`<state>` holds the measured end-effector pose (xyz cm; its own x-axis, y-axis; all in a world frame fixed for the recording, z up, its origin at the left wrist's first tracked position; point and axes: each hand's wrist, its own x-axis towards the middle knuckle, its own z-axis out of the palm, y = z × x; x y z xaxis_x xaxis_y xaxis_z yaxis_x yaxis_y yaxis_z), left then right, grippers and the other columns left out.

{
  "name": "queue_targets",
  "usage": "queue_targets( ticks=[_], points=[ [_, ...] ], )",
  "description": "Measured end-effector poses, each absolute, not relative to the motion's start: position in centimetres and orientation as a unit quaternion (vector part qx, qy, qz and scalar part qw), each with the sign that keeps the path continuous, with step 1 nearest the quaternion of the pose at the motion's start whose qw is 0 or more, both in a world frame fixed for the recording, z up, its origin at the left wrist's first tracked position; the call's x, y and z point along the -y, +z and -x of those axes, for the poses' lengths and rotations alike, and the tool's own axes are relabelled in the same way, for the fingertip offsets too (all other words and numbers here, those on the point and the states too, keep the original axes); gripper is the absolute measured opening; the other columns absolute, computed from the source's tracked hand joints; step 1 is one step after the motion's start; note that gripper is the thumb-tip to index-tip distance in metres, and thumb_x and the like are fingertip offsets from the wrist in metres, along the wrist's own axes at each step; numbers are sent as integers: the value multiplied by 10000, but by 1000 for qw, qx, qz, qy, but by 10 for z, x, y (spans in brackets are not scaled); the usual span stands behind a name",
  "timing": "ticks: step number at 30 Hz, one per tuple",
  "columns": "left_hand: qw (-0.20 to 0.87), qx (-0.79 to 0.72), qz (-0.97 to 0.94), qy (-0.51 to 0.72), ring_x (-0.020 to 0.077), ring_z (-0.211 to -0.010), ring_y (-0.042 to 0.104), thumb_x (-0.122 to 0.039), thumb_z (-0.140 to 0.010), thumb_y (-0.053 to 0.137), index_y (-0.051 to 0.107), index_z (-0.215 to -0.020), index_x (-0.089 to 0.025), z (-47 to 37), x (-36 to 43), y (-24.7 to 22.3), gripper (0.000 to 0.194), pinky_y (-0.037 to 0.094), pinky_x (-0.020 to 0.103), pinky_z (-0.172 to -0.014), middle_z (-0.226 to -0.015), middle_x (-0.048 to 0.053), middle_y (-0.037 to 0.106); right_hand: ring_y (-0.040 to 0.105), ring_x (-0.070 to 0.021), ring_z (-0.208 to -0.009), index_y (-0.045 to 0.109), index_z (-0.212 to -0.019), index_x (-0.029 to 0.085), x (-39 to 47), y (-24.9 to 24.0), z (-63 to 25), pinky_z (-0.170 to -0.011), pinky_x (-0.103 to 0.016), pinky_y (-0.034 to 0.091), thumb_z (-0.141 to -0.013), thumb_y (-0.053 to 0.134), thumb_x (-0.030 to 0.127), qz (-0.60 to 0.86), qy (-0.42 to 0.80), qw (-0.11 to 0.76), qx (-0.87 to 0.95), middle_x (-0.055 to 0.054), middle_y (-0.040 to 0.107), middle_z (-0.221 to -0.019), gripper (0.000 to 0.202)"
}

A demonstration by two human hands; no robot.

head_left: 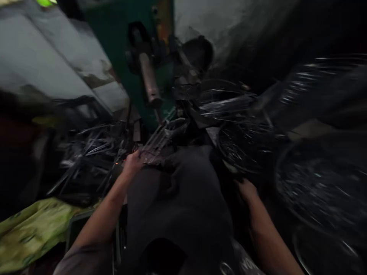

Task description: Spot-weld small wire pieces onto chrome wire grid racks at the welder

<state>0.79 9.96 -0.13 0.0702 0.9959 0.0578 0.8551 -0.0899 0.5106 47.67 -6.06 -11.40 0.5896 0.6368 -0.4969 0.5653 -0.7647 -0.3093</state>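
Note:
My left hand (pixel 133 162) is beside my left knee, its blurred fingers closed at the near end of some thin metal rods (pixel 156 139). The rods slant away toward the foot of a green machine (pixel 111 34). A pinkish-grey cylinder (pixel 149 78) on the machine's front points down above them. My right hand (pixel 247 190) hangs low beside my right thigh, close to a dark round container of metal pieces (pixel 243 147). Its fingers are in shadow, and whether they hold anything is hidden.
A tangled heap of metal rods (pixel 88 152) lies on the left, with a yellow-green patterned cloth or sack (pixel 34 233) nearer me. On the right stand a wide basin of small shiny pieces (pixel 321 183) and a large bundle of coiled wire (pixel 304 84). Small orange sparks show near my left hand.

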Motion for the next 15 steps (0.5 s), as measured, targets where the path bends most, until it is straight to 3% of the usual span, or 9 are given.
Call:
queue_targets(
  ticks=[3,6,8,11,15],
  points=[
    [161,-698,-677,166,132,-473,471,-456,-745,451,584,-712,-197,9,-94,7,293,331,233,-477,-489,-23,501,613,-252,-989,689,-998,121,117,-99,-504,-838,-288,446,-815,543,242,919,292,34,264,-150,665,-990,263],
    [147,-733,-657,95,165,-491,505,-514,-701,509,486,-636,-246,9,-103,12,277,353,242,-464,-410,-61,424,584,-315,-1042,682,-996,51,180,-85,-533,-860,-336,425,-808,517,181,955,254,4,152,-233,633,-1044,281],
    [183,-730,-654,74,198,-568,565,-548,-682,535,483,-652,-267,0,-106,18,287,405,268,-495,-439,-70,477,562,-329,-1080,658,-1056,15,208,-82,-544,-872,-342,414,-811,498,143,968,234,-3,96,-265,607,-1088,320],
    [190,-744,-639,49,233,-605,583,-552,-657,541,457,-602,-268,-17,-100,30,301,414,299,-512,-434,-51,476,558,-336,-1087,637,-1088,-25,217,-88,-551,-847,-336,425,-807,508,130,974,223,10,49,-300,587,-1100,346],
    [156,-763,-626,50,214,-530,531,-566,-664,513,413,-555,-265,-20,-96,37,335,395,299,-504,-399,-46,419,598,-326,-1011,679,-932,-20,206,-89,-549,-792,-331,450,-784,545,92,975,217,40,10,-302,618,-986,230]
  ],
)
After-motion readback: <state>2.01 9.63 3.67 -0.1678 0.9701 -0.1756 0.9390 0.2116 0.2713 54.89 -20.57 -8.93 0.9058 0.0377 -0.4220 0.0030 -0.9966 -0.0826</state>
